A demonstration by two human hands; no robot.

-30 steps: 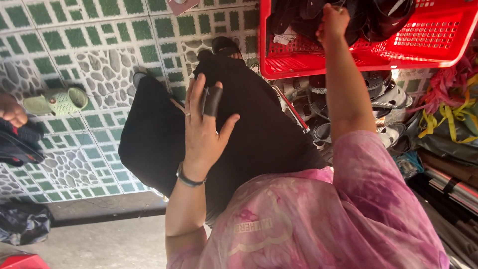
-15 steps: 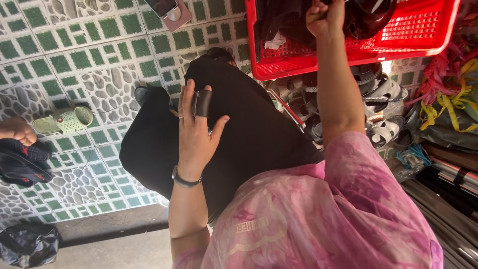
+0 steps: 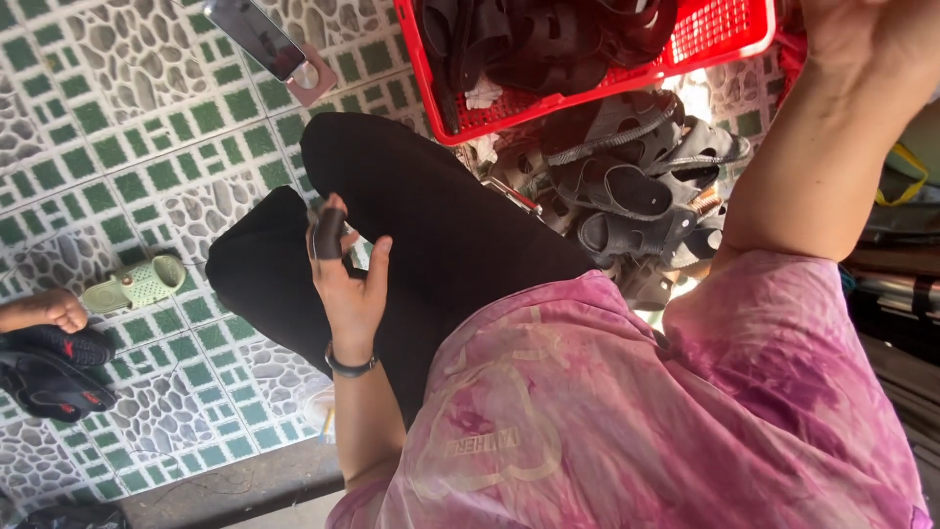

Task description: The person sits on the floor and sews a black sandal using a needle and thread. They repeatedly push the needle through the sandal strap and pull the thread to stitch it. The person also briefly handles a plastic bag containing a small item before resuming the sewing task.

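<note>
At the left edge of the frame a dark shoe [image 3: 54, 377] and a pale green sandal [image 3: 132, 284] are seen on the green-patterned tiled floor [image 3: 117, 127], with another person's foot [image 3: 49, 312] between them. Left of centre, the left hand [image 3: 348, 284] is held over a black-clad knee, its fingers [image 3: 377, 264] loosely curled and slightly apart, a small dark piece [image 3: 328, 233] sitting over one fingertip. At the upper right, a red basket [image 3: 720, 34] of dark sandals is seen above a heap of sandals [image 3: 636, 191]; the right hand [image 3: 862, 24] is raised beside the basket, cut by the frame edge, so its fingers cannot be told.
</note>
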